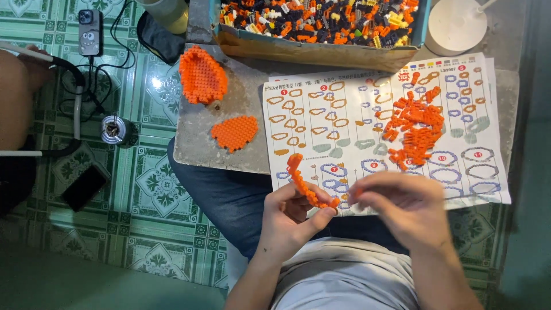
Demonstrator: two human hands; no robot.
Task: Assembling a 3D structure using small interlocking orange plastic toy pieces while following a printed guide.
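The left hand (290, 209) holds a curved strip of small orange bricks (304, 185). The grip is closed on the strip's lower end, thumb against fingers; the free end arcs up and to the left, over the lower edge of the instruction sheet (344, 103). The right hand (396, 206) is just beside the strip's held end. It is motion-blurred, so it cannot be determined whether its fingers are pinched on a brick or empty, nor whether they touch the strip.

Both hands are above the person's lap, just in front of the grey worktop (195, 143). The instruction sheet lies flat on the worktop and shows rows of outlined ring-shaped layers. A loose pile of orange bricks (416, 123) lies on the right part of the sheet.

Two finished orange sections lie on the bare worktop left of the sheet: a larger domed piece (202, 76) near the far edge and a flatter oval plate (234, 132) nearer the person. They are apart from each other.

At the far edge stands an open box of mixed bricks (321, 23), mainly orange, black and yellow.

Status, as judged: two sections are assembled, one ring is partly built, and a large stock of bricks remains unused.

On the tiled floor (155, 189) to the left lie two phones and cables.
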